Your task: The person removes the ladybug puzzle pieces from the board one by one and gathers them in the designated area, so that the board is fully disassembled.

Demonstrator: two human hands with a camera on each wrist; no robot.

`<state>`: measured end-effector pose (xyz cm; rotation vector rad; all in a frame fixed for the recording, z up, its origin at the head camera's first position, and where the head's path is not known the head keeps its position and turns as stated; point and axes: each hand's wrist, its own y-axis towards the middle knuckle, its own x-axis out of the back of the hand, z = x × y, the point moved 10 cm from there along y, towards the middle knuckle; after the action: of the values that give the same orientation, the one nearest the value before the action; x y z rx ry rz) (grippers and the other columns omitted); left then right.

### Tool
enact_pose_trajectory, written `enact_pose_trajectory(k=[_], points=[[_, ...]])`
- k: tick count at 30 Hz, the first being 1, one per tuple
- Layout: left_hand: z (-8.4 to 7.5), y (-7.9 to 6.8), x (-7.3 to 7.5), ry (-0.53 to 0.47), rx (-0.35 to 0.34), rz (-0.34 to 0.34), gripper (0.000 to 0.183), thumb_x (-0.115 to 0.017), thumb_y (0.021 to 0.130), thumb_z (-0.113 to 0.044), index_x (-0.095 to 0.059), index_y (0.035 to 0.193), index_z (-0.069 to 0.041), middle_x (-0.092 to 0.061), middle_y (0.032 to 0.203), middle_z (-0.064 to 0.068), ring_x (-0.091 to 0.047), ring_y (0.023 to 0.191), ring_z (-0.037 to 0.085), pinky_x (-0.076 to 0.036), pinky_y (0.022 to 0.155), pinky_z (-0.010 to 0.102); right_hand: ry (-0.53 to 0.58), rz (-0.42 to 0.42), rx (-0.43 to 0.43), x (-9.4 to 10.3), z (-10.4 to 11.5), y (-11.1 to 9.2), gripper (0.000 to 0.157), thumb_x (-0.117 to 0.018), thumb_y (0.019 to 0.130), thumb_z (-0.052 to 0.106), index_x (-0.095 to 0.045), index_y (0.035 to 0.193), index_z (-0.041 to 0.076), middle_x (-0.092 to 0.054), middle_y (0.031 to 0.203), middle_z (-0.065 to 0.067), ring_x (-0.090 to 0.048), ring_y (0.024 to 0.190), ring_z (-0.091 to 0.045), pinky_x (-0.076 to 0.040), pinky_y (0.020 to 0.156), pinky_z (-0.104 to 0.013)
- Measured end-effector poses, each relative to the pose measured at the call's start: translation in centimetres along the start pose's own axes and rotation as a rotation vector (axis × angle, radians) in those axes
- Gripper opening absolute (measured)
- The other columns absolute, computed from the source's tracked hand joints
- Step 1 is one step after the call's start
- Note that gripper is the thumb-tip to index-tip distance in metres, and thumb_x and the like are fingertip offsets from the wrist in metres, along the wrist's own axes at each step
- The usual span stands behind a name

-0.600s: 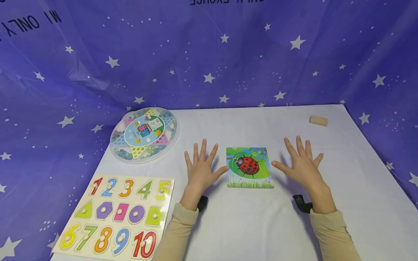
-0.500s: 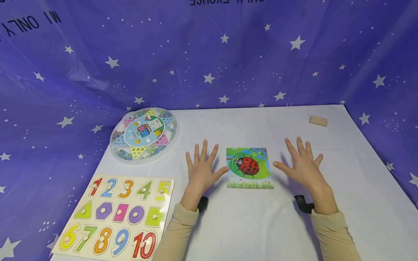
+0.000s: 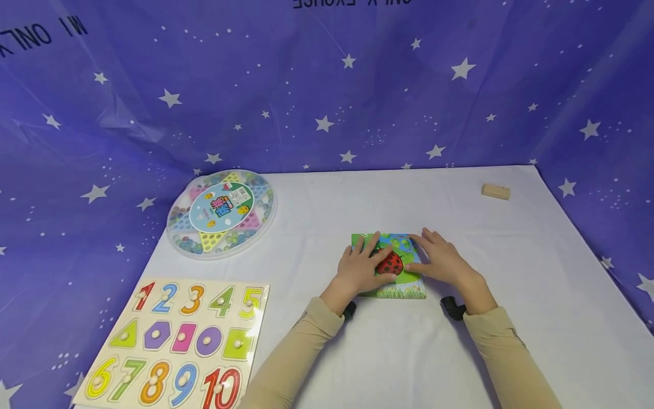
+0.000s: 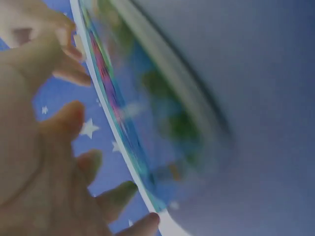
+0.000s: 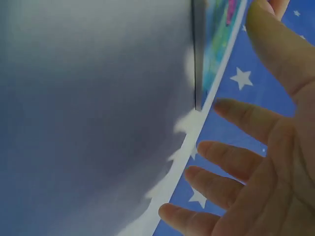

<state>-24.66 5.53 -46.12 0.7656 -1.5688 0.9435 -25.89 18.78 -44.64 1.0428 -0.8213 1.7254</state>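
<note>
A square puzzle board with a red ladybug picture (image 3: 410, 278) lies on the white cloth in front of both hands. Over its left half spreads my left hand (image 3: 359, 271), fingers straight and apart, hiding the ladybug's head. From the right side my right hand (image 3: 445, 262) reaches in, its thumb over the picture and a fingertip at the upper right corner. In the left wrist view the puzzle board (image 4: 167, 108) appears edge-on and blurred beside the spread fingers. The right wrist view shows the board's corner (image 5: 214, 54) near extended fingers. Neither hand grips anything.
A wooden peg board with numbers and shapes (image 3: 206, 318) lies at the front left. Behind it is a round clear case of marbles (image 3: 222, 207). A small wooden block (image 3: 495, 191) sits at the back right. A purple starry curtain (image 3: 286, 91) hangs behind the table.
Both hands have moved inward from either side of the ladybug board, the left now over its left half and the right at its right edge. The head view has shifted slightly.
</note>
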Motion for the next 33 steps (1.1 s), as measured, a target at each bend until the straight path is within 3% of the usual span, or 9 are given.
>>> enact_pose_trajectory(k=[4,10,19,26,33], points=[[-0.7,0.6,-0.9,0.033,0.0,0.085,0.075,-0.035,0.078,-0.073,-0.011,0.143,-0.042,0.001,0.151,-0.004,-0.008,0.136,0.027,-0.018,0.105,0.046,-0.027,-0.009,0.013,0.0,0.3,0.7,0.076,-0.072,0.074,0.04,-0.044,0.131,-0.002,-0.024,0.138,-0.034,-0.013,0.125,-0.054,-0.017,0.09,-0.07],[-0.7,0.4,-1.3,0.041,0.007,0.147,0.075,-0.038,0.077,-0.073,-0.014,0.142,-0.044,-0.001,0.151,-0.006,-0.002,0.137,0.024,-0.013,0.107,0.044,-0.03,-0.02,0.021,0.1,0.4,1.1,0.072,-0.077,0.07,0.036,-0.05,0.125,0.0,-0.027,0.136,-0.035,-0.014,0.123,-0.057,-0.018,0.092,-0.068],[-0.5,0.2,-1.0,-0.033,-0.027,0.122,0.075,-0.044,0.077,-0.071,-0.019,0.142,-0.042,-0.005,0.151,-0.005,-0.003,0.137,0.025,-0.012,0.107,0.044,0.004,-0.006,-0.014,0.0,0.2,1.4,0.071,-0.08,0.066,0.034,-0.05,0.122,0.002,-0.029,0.134,-0.035,-0.015,0.122,-0.058,-0.019,0.091,-0.068],[-0.5,0.4,-1.3,-0.039,-0.034,0.133,0.076,-0.044,0.076,-0.071,-0.018,0.142,-0.043,-0.005,0.151,-0.005,-0.002,0.137,0.024,-0.011,0.107,0.043,0.105,0.028,0.009,-0.3,0.4,1.8,0.071,-0.082,0.064,0.027,-0.049,0.118,-0.005,-0.028,0.134,-0.034,-0.016,0.125,-0.053,-0.017,0.097,-0.062],[-0.4,0.5,-1.4,-0.041,-0.025,0.136,0.076,-0.044,0.076,-0.071,-0.018,0.142,-0.044,-0.004,0.151,-0.006,-0.001,0.137,0.023,-0.01,0.107,0.043,0.122,0.026,-0.026,-0.2,0.1,2.1,0.071,-0.083,0.062,0.029,-0.049,0.116,-0.003,-0.035,0.123,-0.032,-0.033,0.114,-0.048,-0.03,0.09,-0.06]])
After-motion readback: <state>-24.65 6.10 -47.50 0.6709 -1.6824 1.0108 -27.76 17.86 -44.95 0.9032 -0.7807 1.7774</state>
